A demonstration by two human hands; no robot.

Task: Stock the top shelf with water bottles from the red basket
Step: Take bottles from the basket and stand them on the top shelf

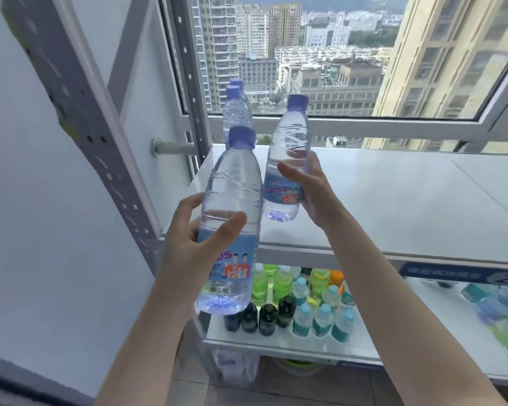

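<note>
Up at the shelving unit, both hands are raised and each is clamped on its own water bottle. The left hand [188,241] wraps the near bottle [232,218] around its middle, thumb across the front just above the blue label with the cartoon figures; that bottle is upright, its purple cap at about 12 o'clock from the thumb, and it hangs in front of the shelf edge rather than over it. The right hand [308,189] grips the far bottle [286,159] from its 3 o'clock side, fingers curled behind the label printed in red letters. This one tilts slightly, cap toward 1 o'clock, and its base is over the left end of the top shelf [393,200]; whether the base touches the surface cannot be told.

Two standing water bottles [235,112] with purple caps are already on the top shelf, at 11 o'clock from the far bottle, one behind the other against the perforated metal upright [192,92]. The white shelf board to their 3 o'clock is bare.

On the lower shelf [276,344] stand rows of green bottles [273,282], dark bottles [267,317] and small teal-capped bottles [323,315]. Behind the unit, a window [335,54] shows city tower blocks.
</note>
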